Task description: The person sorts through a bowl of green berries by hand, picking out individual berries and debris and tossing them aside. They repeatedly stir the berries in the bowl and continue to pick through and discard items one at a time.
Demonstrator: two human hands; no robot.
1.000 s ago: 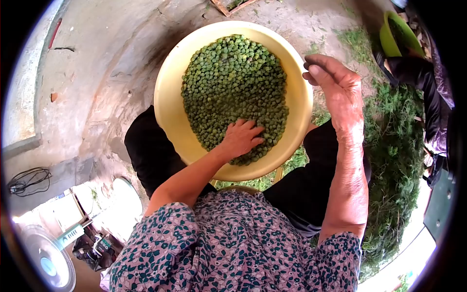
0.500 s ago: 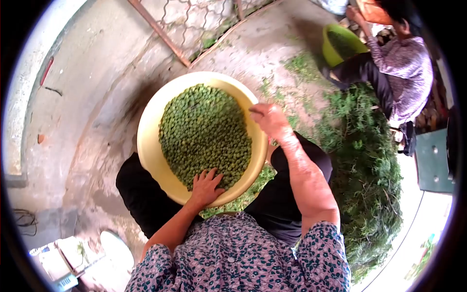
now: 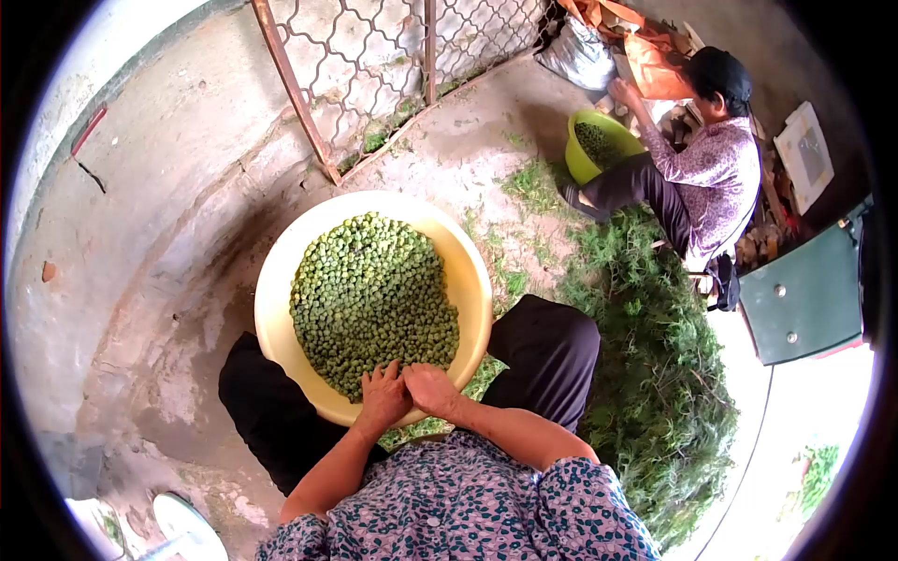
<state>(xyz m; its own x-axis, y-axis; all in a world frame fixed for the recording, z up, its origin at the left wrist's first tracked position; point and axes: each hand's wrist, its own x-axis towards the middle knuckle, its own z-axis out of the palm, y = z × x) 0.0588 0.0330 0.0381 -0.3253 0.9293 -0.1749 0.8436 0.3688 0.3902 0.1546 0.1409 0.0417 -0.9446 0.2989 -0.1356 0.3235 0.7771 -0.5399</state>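
A large pale yellow basin (image 3: 472, 280) rests between my knees, partly filled with small round green fruits (image 3: 374, 290). My left hand (image 3: 383, 397) lies at the near edge of the fruits with its fingers spread. Right beside it, my right hand (image 3: 430, 388) is closed at the near rim, its knuckles up and fingertips close to my left hand. Anything inside the right hand's fingers is too small or hidden to make out.
A heap of leafy green branches (image 3: 645, 374) lies to my right. Beyond it a person (image 3: 706, 173) in a cap sits by a lime-green basin (image 3: 582, 161). A metal lattice fence (image 3: 360, 65) stands ahead, a green box (image 3: 804, 294) at far right.
My right hand has moved from the basin's right rim to the near rim beside my left hand. The view has shifted, showing more of the fence and the other person.
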